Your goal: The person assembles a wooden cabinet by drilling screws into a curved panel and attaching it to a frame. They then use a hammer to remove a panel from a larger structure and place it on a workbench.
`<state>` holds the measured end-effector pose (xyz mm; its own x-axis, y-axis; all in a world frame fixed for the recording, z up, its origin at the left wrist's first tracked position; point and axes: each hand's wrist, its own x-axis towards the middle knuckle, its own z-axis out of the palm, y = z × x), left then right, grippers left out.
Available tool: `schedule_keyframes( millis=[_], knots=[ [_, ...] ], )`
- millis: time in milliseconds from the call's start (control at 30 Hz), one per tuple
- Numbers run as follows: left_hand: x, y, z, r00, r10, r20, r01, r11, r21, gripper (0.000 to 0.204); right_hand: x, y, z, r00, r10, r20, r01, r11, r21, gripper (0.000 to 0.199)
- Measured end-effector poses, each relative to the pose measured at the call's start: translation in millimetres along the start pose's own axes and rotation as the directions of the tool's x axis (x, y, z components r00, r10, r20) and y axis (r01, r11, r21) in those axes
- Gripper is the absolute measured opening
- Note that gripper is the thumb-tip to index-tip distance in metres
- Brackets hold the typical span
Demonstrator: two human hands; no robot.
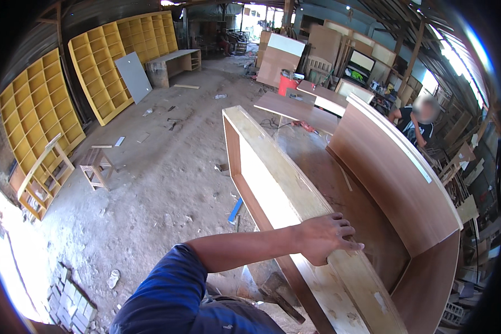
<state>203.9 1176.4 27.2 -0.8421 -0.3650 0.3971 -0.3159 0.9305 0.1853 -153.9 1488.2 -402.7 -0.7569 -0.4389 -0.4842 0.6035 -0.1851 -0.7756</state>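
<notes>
My left hand (325, 239), at the end of a bare forearm and blue sleeve, is closed over the top edge of a long pale wooden frame (273, 161). Its fingers curl toward the far side of the edge; the thumb is hidden. The frame runs from the middle of the view down to the lower edge, with a white inner panel and brown side strips. Right of it stands a large brown wood-veneer panel (395, 172), joined to another brown panel (428, 284) at a corner. My right hand is out of view.
A blue strip (235, 211) lies on the dirt floor, left of the frame. Further left are a small wooden stool (97, 166) and yellow shelf grids (42, 106). A red bucket (287, 83) stands beyond a brown board (295, 110). A person (416, 125) is at the right.
</notes>
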Motion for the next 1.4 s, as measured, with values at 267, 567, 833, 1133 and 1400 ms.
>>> schedule_keyframes(
  millis=[267, 567, 833, 1133, 1400],
  knots=[
    [-86.1, -25.0, -61.1, 0.955, 0.08, -0.287, -0.075, 0.997, 0.031, 0.097, -46.9, -54.7, 72.2, 0.849, -0.43, 0.306, 0.428, 0.901, 0.078, 0.084],
    [-252.8, -102.3, -125.7, 0.856, 0.087, -0.509, -0.128, 0.991, -0.046, 0.097, -200.0, -70.0, 201.7, 0.788, -0.541, 0.293, 0.46, 0.834, 0.304, 0.082],
    [-392.2, -190.5, -161.6, 0.859, -0.223, -0.462, 0.151, 0.971, -0.188, 0.093, -241.4, -33.2, 276.9, 0.803, -0.441, 0.401, 0.324, 0.888, 0.327, 0.081],
    [-583.9, -234.1, -221.4, 0.534, -0.705, -0.466, 0.725, 0.666, -0.176, 0.091, -242.2, 164.2, 551.1, 0.722, -0.091, 0.686, -0.007, 0.99, 0.139, 0.082],
    [-664.1, -308.6, -263.2, 0.387, -0.707, -0.592, 0.897, 0.437, 0.065, 0.09, -275.5, 361.2, 788.3, 0.61, 0.139, 0.78, -0.262, 0.964, 0.034, 0.08]
  ],
)
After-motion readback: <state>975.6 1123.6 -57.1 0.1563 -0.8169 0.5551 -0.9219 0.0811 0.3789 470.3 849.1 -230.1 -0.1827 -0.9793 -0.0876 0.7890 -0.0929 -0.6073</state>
